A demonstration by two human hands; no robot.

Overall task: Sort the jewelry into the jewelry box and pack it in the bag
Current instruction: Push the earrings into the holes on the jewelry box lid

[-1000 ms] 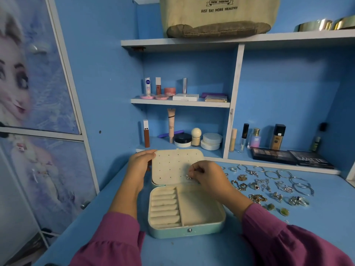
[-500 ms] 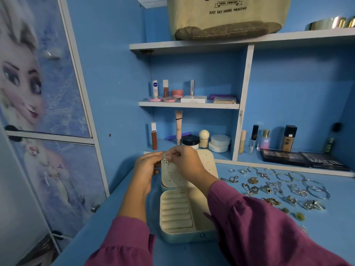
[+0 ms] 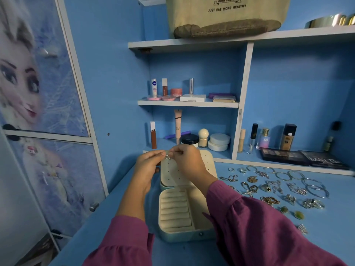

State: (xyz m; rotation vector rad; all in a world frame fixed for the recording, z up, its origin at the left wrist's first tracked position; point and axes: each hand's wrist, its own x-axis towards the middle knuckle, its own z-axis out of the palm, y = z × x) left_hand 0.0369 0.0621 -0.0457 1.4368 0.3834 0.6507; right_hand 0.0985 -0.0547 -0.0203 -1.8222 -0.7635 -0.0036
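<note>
Left hand: the left hand (image 3: 148, 166) is raised at the top left corner of the open lid, fingers curled, its fingertips pinching a small silver earring (image 3: 167, 157).
Right hand: the right hand (image 3: 187, 162) meets it from 3 o'clock, thumb and forefinger closed on the same earring – the two sets of fingertips nearly touch.
Earring: it sits at the lid's upper edge, at 12 o'clock from the box tray; too small to tell which way it points.
Jewelry box: the jewelry box (image 3: 184, 235) stands open on the blue table (image 3: 326, 223), long axis running from 6 to 12 o'clock, clasp side toward the person.
Lid: the lid (image 3: 172, 175) stands up at the far end, cream lining dotted with small holes, facing the person.
Tray: the ring rolls (image 3: 173, 210) fill the left part as crosswise padded bars; I see nothing lying on them. The right part is mostly hidden by the sleeve (image 3: 259, 227).
Loose jewelry: the loose jewelry (image 3: 272, 189) – rings, bangles, chains, brooches – is spread on the table at 3 o'clock from the box, well apart from it.
Bag: the bag (image 3: 226, 16) rests on the top shelf (image 3: 192, 42) at 12 o'clock.
</note>
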